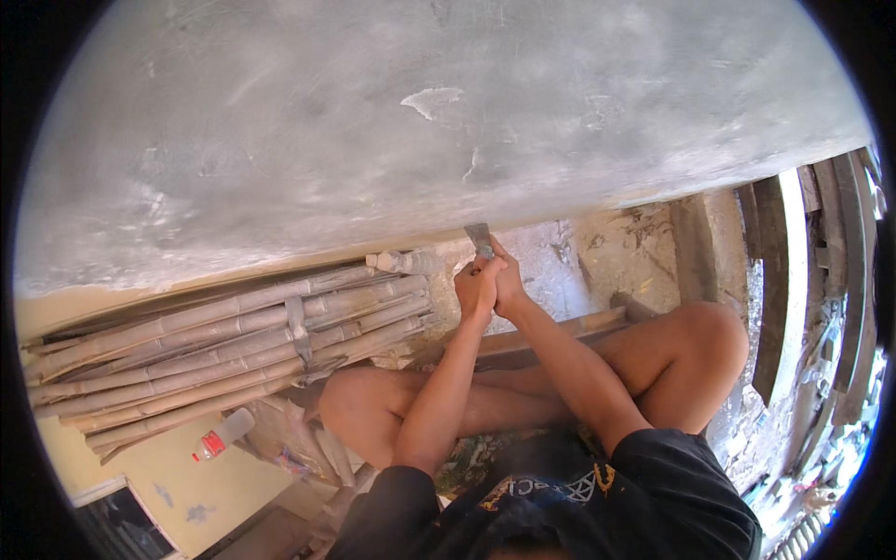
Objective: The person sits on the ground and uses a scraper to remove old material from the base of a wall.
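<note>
Both hands are brought together in front of me, around the handle of a scraper with a flat metal blade (477, 234). My left hand (479, 285) and my right hand (509, 277) overlap, and the fingers hide most of the handle. The blade points away from me and its edge is at or near the lower part of a grey plastered wall (448, 161); whether it touches cannot be told. Higher on this wall is a pale patch of peeled coating (431, 102). Below the hands are my crossed bare legs.
Tied bamboo poles (231, 336) lie along the wall at the left, with a clear plastic bottle (406, 262) at their end. A red-labelled bottle (222, 435) is at the lower left. Wooden planks (770, 280) stand at the right. A wooden beam (560, 332) lies beyond my legs.
</note>
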A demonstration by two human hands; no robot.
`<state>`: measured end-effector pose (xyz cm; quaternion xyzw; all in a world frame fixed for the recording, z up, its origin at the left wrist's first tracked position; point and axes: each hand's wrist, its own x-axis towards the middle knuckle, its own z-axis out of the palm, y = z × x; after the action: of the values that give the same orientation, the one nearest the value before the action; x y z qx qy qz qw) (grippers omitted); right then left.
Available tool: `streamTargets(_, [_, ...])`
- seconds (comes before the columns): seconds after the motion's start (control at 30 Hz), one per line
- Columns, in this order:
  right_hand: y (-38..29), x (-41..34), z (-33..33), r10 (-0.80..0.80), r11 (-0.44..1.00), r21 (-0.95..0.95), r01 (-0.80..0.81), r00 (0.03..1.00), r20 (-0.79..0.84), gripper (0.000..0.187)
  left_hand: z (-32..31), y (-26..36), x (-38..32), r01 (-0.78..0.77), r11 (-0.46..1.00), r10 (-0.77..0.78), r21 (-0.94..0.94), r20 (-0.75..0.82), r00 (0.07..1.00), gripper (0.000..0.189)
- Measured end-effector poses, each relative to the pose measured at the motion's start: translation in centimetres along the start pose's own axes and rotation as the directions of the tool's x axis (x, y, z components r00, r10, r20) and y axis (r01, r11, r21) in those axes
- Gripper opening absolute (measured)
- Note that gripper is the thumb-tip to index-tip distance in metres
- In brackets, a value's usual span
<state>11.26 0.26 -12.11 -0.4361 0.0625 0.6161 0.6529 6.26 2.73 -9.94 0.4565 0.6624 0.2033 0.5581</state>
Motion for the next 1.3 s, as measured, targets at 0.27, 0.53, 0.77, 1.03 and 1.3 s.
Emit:
streamTargets(0.27, [-0.6, -0.4, 0.4, 0.015, 0.999, 0.048, -0.016, 1.0, 0.018, 0.049, 0.0, 0.6, -0.6, -0.006, 0.999, 0.006, -0.052, -0.004, 1.0, 0.029])
streamTargets(0.53, [-1.0, -1.0, 0.3, -0.036, 0.998, 0.049, 0.034, 0.998, 0.043, 0.047, 0.2, 0.2, -0.6, -0.06, 0.995, 0.059, -0.076, -0.015, 0.998, 0.031])
streamTargets(0.77, [-0.5, 0.1, -0.2, -0.076, 0.993, -0.081, 0.089, 0.987, 0.143, 0.055, 0.5, -0.2, -0.3, -0.102, 0.986, 0.101, -0.129, -0.015, 0.995, 0.03])
streamTargets(1.03, [0.3, -0.5, -0.9, -0.046, 0.999, 0.004, 0.046, 0.997, 0.054, 0.05, 0.3, -0.8, -1.1, -0.115, 0.993, 0.113, -0.027, -0.046, 0.992, 0.03])
streamTargets(1.3, [0.2, 0.0, -0.9, -0.05, 0.997, -0.052, 0.052, 0.998, 0.035, 0.053, 0.6, -1.2, -0.1, -0.103, 0.994, 0.102, -0.028, -0.048, 0.994, 0.029])
